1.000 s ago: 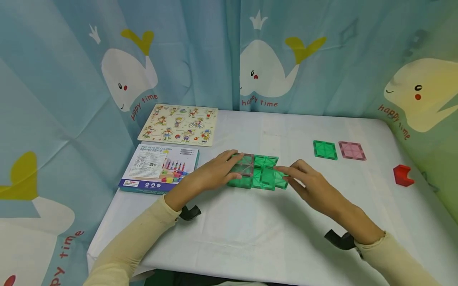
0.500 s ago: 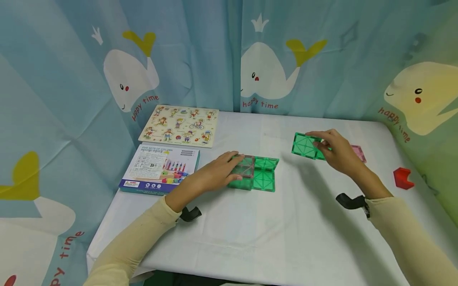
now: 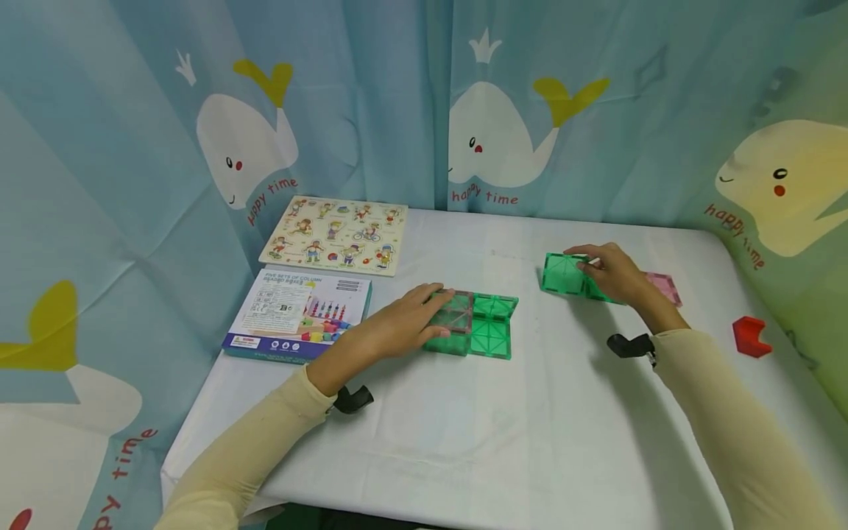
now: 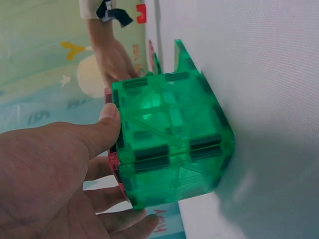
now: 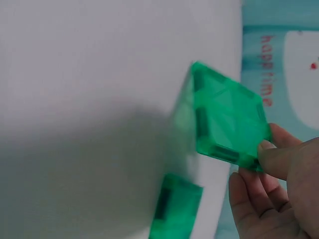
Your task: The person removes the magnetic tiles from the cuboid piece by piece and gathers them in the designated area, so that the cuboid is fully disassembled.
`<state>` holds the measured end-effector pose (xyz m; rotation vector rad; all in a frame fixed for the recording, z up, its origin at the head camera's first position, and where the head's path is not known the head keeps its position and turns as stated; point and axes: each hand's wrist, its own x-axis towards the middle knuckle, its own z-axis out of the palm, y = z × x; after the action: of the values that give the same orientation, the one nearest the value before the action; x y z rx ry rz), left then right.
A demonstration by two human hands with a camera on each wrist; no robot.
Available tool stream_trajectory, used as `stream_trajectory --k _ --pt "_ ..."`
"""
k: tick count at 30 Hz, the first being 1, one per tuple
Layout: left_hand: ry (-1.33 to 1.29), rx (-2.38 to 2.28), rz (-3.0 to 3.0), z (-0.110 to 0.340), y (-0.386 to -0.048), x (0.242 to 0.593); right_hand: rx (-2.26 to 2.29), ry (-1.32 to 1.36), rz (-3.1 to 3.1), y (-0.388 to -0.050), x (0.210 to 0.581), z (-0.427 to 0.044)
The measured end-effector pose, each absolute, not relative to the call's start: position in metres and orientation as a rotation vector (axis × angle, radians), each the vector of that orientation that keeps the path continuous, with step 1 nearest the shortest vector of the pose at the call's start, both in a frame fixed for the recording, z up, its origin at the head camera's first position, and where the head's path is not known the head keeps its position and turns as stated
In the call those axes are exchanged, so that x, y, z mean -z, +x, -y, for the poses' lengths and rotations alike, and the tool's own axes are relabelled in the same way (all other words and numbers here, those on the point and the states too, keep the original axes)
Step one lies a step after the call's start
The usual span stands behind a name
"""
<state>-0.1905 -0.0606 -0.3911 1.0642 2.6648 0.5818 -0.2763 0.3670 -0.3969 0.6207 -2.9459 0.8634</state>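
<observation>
Apparent gap; green structure (image 3: 490, 340) left, tile (image 3: 560, 274) right

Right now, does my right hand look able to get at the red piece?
Probably yes: the red piece lies uncovered on the table, to the right of the right hand. That hand pinches a green tile, though, so it would likely need to set that down first.

Pinches a see-through green tile (image 5: 232, 117) near one corner, between thumb and fingers of the right hand (image 5: 300, 180). Tilts it to the white desk (image 5: 75, 59). Shows a second green tile (image 5: 175, 211) near it, with a gap between, cut off at the bottom edge. Includes a grey shadow (image 5: 89, 149), plus a blue curtain (image 5: 255, 17) with red lettering (image 5: 266, 69).
</observation>
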Motion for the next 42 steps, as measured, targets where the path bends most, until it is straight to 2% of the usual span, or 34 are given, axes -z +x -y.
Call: stream_trajectory --k 11,17,20,30,36,42 --pt "1.063 -0.566 -2.657 0.060 -0.191 0.392 -0.771 0.350 3.136 -0.302 0.419 -0.359" --pt "1.055 -0.564 -2.660 0.060 -0.190 0.392 -0.677 0.171 3.211 -0.304 0.431 -0.351" --pt "1.059 -0.571 -2.655 0.060 -0.190 0.392 -0.632 0.172 3.199 -0.302 0.434 -0.348" --pt "1.061 -0.564 -2.664 0.060 -0.190 0.392 -0.788 0.523 3.039 -0.276 0.418 -0.315" --pt "1.062 -0.568 -2.661 0.061 -0.191 0.392 -0.956 0.652 3.046 -0.245 0.406 -0.283" --pt "1.060 -0.564 -2.656 0.061 -0.193 0.392 -0.727 1.014 2.846 -0.215 0.403 -0.257"
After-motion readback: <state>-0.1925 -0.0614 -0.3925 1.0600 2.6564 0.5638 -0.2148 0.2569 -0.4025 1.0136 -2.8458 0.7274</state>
